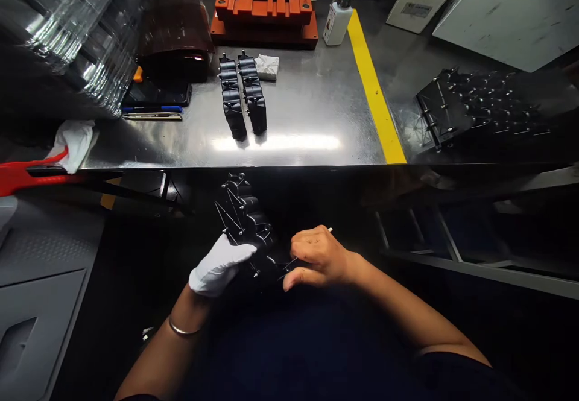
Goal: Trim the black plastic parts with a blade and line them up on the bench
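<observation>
In a white glove, my left hand point(219, 265) is closed around a black moulded plastic part point(253, 211) with rounded humps and thin ribs. The part is held tilted, in front of the bench edge. My bare right hand point(319, 256) is closed on a thin tool point(292, 264), whose dark narrow end points at the lower end of the part. A pale tip of it shows behind the knuckles; its exact kind is unclear, and I cannot tell whether it touches the part. Two similar black parts point(232, 96) stand side by side on the steel bench point(307, 105).
An orange-red fixture point(265, 33) and a white pump bottle point(338, 21) stand at the back. Yellow tape point(376, 93) crosses the bench. Several black parts point(493, 102) are grouped at right. Stacked clear trays point(81, 33), pens point(154, 113) and a grey bin point(45, 304) are at left.
</observation>
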{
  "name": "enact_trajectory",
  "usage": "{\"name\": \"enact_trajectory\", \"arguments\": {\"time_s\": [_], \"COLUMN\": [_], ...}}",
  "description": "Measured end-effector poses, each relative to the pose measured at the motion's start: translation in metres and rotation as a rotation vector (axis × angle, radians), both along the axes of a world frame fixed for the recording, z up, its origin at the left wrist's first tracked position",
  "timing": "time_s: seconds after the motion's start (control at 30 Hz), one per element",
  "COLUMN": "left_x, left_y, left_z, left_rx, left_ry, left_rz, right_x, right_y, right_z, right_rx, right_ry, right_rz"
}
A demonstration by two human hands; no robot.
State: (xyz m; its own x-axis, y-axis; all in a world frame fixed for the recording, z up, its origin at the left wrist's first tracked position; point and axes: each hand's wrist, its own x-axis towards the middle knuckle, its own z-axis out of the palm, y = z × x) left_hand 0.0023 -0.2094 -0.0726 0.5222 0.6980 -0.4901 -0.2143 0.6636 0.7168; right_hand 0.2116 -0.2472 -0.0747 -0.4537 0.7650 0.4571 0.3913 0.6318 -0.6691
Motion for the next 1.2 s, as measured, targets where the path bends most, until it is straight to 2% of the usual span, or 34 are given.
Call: {"name": "enact_trajectory", "arguments": {"time_s": [0.17,0.33,0.53,0.67,0.83,0.93,1.03,1.1,1.17,1.2], "left_x": [0.006,0.009,0.014,0.022,0.033,0.032,0.023,0.016,0.011,0.009], "left_y": [-0.006,-0.01,-0.012,-0.015,-0.02,-0.021,-0.019,-0.017,-0.014,-0.012], "left_z": [-0.005,-0.009,-0.01,-0.012,-0.011,-0.012,-0.012,-0.011,-0.012,-0.012], "left_rx": [-0.076,-0.115,-0.131,-0.209,-0.336,-0.386,-0.412,-0.399,-0.3,-0.231], "left_ry": [-0.016,-0.039,-0.072,-0.105,-0.14,-0.151,-0.174,-0.18,-0.068,0.019], "left_rz": [0.095,0.185,0.194,0.23,0.302,0.315,0.228,0.08,-0.096,-0.167], "right_x": [-0.001,-0.001,0.004,0.006,0.005,0.007,0.016,0.025,0.035,0.039], "right_y": [0.003,0.005,0.006,0.008,0.007,0.005,0.007,0.01,0.015,0.017], "right_z": [-0.007,-0.008,-0.006,-0.006,-0.006,-0.008,-0.009,-0.008,-0.008,-0.007], "right_rx": [0.085,0.1,0.113,0.173,0.171,0.135,0.018,-0.073,-0.207,-0.293], "right_ry": [0.051,0.031,0.025,-0.024,-0.091,-0.071,0.114,0.258,0.357,0.379], "right_rz": [-0.123,-0.136,-0.169,-0.225,-0.33,-0.297,-0.169,-0.242,-0.376,-0.384]}}
